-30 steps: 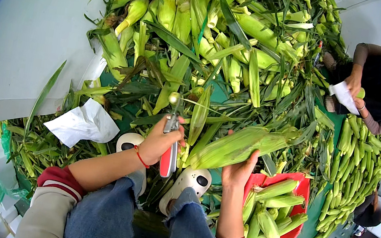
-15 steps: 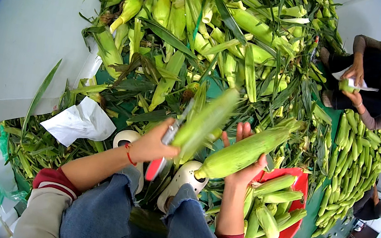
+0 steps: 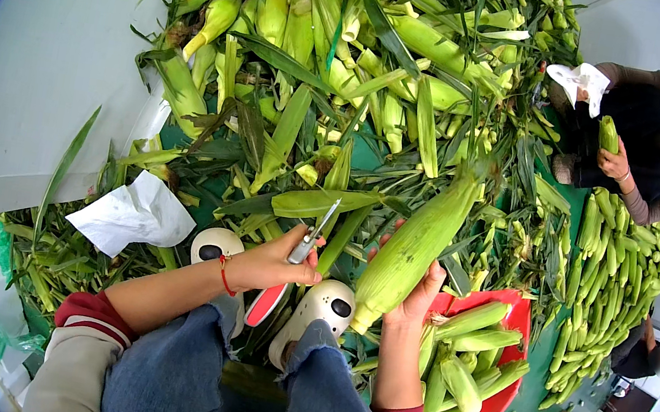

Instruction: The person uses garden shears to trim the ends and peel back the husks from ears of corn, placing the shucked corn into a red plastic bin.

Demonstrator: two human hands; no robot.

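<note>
My left hand [image 3: 274,264] grips a knife [image 3: 292,270] with a red handle, its blade pointing up toward the leaf litter. My right hand [image 3: 417,291] holds a long green ear of corn [image 3: 414,248] in its husk, tilted up to the right, its cut base just above my right shoe. A big heap of unhusked corn [image 3: 345,46] and loose leaves lies in front of my knees. To the right of my right hand sits a red basin [image 3: 520,320] with several trimmed ears in it.
A white paper sheet [image 3: 132,215] lies on the leaves at left. My white shoes [image 3: 314,310] rest on the green floor. Another person [image 3: 655,144] crouches at upper right holding an ear, beside a pile of trimmed corn [image 3: 614,274].
A loose husk leaf that sat across the knife half a second ago is gone. My right hand has turned the ear more upright. The left hand with the knife has lowered slightly.
</note>
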